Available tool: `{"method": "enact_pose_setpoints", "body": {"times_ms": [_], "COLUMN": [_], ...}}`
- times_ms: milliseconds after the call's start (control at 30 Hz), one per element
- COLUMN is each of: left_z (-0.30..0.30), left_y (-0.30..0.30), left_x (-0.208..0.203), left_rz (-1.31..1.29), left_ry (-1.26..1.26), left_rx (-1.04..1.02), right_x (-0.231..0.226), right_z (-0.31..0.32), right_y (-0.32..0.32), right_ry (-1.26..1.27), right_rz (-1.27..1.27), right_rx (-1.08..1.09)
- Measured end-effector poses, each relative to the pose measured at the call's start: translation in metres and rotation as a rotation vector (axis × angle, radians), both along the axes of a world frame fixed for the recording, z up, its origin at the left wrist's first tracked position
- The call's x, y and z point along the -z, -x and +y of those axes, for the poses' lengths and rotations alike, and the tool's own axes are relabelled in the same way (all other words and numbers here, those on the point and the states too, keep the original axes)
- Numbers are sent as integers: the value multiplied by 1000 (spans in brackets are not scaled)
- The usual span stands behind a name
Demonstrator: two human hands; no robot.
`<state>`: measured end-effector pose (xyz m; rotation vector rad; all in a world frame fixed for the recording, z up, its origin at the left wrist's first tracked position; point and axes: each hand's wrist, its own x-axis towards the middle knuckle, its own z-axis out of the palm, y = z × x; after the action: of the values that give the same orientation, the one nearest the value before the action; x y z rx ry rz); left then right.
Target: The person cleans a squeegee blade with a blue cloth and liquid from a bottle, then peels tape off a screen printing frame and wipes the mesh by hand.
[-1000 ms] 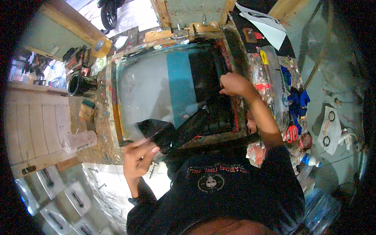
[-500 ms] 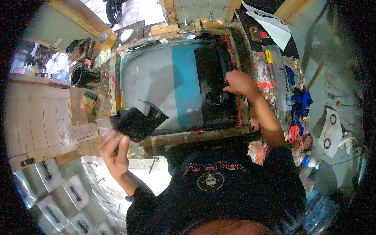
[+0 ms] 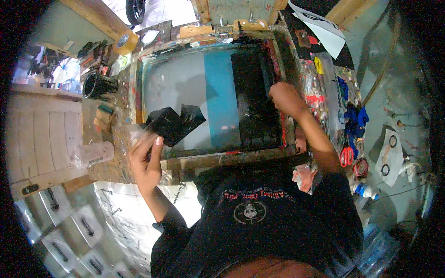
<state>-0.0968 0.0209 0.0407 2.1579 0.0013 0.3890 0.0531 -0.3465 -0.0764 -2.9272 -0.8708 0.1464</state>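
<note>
Nearest us, at the lower right, is what looks like a clear jug (image 3: 378, 248); the light is poor there, so we would not swear to what it holds. Just beyond it, a white bottle (image 3: 366, 191) has its blue cap on, and we cannot see its contents.

Our left hand (image 3: 147, 160) pinches a creased black sheet (image 3: 170, 126) between thumb and fingers, over the near left part of the screen (image 3: 162, 83). Our right hand (image 3: 288, 99) is curled at the screen's right rim; we cannot tell whether it grips anything. A black coat (image 3: 252, 78) covers the screen's right part only; the teal band (image 3: 219, 83) and the pale stretch left of it are without it, so we judge the covering partial.

Farther left, a pale cup (image 3: 97, 154) lies by the edge of the table (image 3: 104, 173). Beyond it sits a black tub (image 3: 105, 86), its inside too dark to read, and then a tape roll (image 3: 126, 43).
</note>
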Motion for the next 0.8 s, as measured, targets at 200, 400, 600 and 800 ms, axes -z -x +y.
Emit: {"method": "enact_pose_setpoints", "body": {"times_ms": [200,400,600,800], "left_z": [-6,-21,-39,-58], "left_y": [-6,-27,-41,-42], "left_x": [20,51,67,81], "left_rz": [-2,-32,-51,-28], "left_ry": [56,138,205,262], "left_rx": [-72,-78,-17,41], "right_x": [-8,-67,-117,-153], "right_z": [-17,-6,6,4], "right_y": [41,106,140,146], "right_ry": [37,-92,-92,-185], "right_rz": [1,22,117,53], "right_rx": [-114,-18,69,164]}}
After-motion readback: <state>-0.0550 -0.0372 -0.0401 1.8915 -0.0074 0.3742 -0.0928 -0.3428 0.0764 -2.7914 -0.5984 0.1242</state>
